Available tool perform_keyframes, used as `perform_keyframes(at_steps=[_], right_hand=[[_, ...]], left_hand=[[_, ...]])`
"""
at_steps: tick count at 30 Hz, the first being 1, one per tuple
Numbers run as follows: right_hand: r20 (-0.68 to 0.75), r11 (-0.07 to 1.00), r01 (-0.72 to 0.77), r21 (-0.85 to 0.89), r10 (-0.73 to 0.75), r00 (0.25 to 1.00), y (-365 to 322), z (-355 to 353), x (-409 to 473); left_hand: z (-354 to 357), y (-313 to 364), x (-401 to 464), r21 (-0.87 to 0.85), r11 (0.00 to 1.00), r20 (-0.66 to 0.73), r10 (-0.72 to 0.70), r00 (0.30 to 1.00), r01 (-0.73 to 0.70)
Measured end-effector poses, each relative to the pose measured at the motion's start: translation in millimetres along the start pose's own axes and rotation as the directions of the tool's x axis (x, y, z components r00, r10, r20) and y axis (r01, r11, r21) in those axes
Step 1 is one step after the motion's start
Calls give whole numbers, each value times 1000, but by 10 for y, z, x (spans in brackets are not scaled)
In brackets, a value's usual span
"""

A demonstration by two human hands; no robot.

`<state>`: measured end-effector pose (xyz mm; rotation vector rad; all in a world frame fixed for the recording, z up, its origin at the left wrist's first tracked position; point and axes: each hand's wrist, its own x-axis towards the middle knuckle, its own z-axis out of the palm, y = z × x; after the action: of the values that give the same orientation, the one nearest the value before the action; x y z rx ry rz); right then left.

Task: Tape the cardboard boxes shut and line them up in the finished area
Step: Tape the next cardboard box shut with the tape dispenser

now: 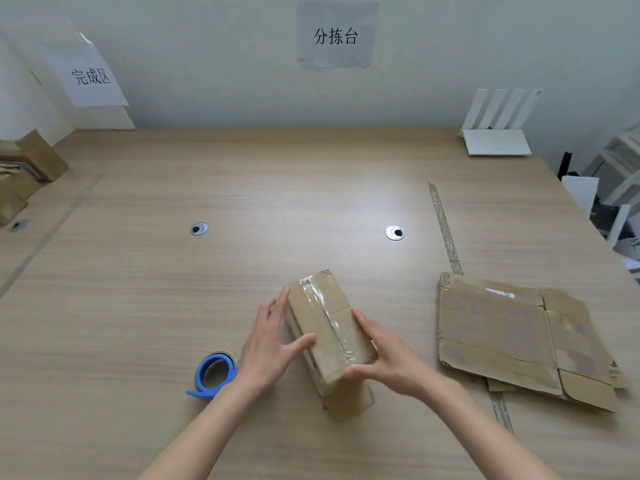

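A small brown cardboard box (325, 323) lies at the table's front middle, with clear tape running along its top seam. My left hand (273, 344) presses against its left side, thumb on the top near corner. My right hand (384, 355) grips its right side and near end. A flap sticks out below the box's near end. A tape roll in a blue dispenser (214, 374) rests on the table just left of my left wrist. Several finished cardboard boxes (29, 168) stand at the far left, below a paper sign (90, 77).
A flattened cardboard box (512, 337) lies at the right front. A tape strip (445, 230) marks a line on the wooden table (277, 188); another marks the left zone. A white router (497, 140) stands at the back right. Clutter sits beyond the right edge.
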<state>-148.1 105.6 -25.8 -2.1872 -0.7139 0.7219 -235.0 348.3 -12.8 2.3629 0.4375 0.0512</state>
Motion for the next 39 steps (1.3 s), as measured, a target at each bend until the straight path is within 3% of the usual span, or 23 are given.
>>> perform_keyframes(at_steps=[2,5,8,10,15,19,22,25,27,33,39], right_hand=[[133,1000,9,-19,-6,991,40,-200,50],[269,986,48,-160,-4,963,-37,-500,148],[266,942,95,-321,-6,964,-95,-680,253],[198,912,68,-404,14,980,-91,-711,262],[24,906,14,-424,-4,1000,-23,-597,48],[-278,944,-39,-326,-57,959,45,-448,-60],[-335,961,-29,-274,-67,940,31,-222,-48],[-203,994,19,-104,-40,978,-80,44,11],[-153,999,-17,-31,12,988,-142,171,69],[-207,994,-31,101,51,977,-52,185,104],[-206,981,54,189,-14,978,115,235,94]], left_hand=[[-73,32,110,108,984,33,137,990,-140],[-133,70,328,201,919,240,290,926,-340],[-158,118,481,256,880,450,257,855,-400],[-170,158,502,288,873,501,212,839,-393],[-160,182,441,466,778,412,231,882,-421],[-81,239,418,517,847,104,81,991,-123],[72,375,414,461,879,-97,-89,991,124],[242,471,421,389,898,-146,-158,977,204],[288,497,438,340,927,-127,-123,984,160],[262,223,253,-10,996,84,84,993,-83],[340,-39,94,-249,957,81,175,981,-150]])
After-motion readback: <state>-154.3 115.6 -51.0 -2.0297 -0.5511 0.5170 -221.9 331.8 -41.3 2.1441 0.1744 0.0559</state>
